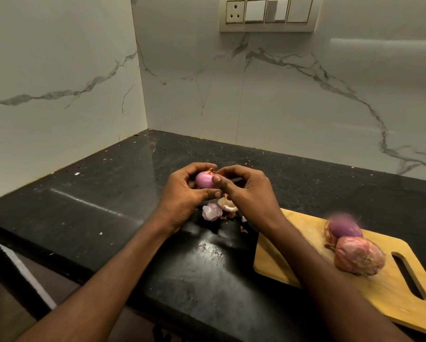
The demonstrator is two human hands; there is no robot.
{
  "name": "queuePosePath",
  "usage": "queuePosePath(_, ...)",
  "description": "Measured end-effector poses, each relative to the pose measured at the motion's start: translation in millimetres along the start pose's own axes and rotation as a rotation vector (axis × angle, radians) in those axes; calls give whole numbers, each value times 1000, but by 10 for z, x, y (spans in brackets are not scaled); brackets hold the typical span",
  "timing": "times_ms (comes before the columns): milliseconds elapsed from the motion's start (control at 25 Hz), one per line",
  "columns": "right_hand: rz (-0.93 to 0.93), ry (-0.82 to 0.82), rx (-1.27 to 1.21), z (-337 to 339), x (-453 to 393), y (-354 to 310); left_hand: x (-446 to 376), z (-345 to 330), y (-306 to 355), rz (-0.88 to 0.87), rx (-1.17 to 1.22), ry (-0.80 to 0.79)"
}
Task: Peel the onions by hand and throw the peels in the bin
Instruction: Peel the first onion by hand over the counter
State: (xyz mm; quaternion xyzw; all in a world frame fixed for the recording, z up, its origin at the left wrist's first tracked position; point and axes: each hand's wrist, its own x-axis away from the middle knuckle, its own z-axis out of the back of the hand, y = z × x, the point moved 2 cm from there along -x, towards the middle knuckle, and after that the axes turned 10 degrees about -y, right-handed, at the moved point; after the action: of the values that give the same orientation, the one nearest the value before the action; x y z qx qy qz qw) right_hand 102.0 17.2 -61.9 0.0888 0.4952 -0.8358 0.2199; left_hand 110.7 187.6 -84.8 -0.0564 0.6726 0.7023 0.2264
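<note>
Black counter [108, 193] | left hand [182, 193] cups onion [204, 180] | right hand [246, 188] pinches its top

At the centre, the left hand [182, 193] cups a pink, mostly peeled onion [204, 180] above the black counter [95, 193], while the right hand [246, 191] pinches at its top with thumb and forefinger. Loose peels [218, 209] lie on the counter just below the hands. Toward four o'clock, a wooden cutting board [293, 257] carries a purple onion [344, 228] touching an unpeeled onion [358, 257].
</note>
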Motion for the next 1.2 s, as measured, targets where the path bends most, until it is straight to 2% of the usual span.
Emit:
queuePosePath(240,-77,80,-24,-70,14,12,-7,-37,-2,-21,-88,-48)
queuePosePath(400,-62,87,-30,-102,34,-12,-30,-52,-34,-55,-200,-69)
queuePosePath(520,-84,144,-49,-9,14,54,-46,-30,-65,-6,-57,-125)
queuePosePath(680,-123,34,-171,108,-27,146,-63,41,-88,83,241,-146)
queuePosePath(800,-87,-47,-156,61,-19,118,-59,60,-85,56,167,-164)
queuePosePath(1000,-35,25,-70,96,0,89,-62,34,-65,58,188,-174)
queuePosePath(1200,49,-13,63,84,-7,83,-61,66,-108,91,261,-209)
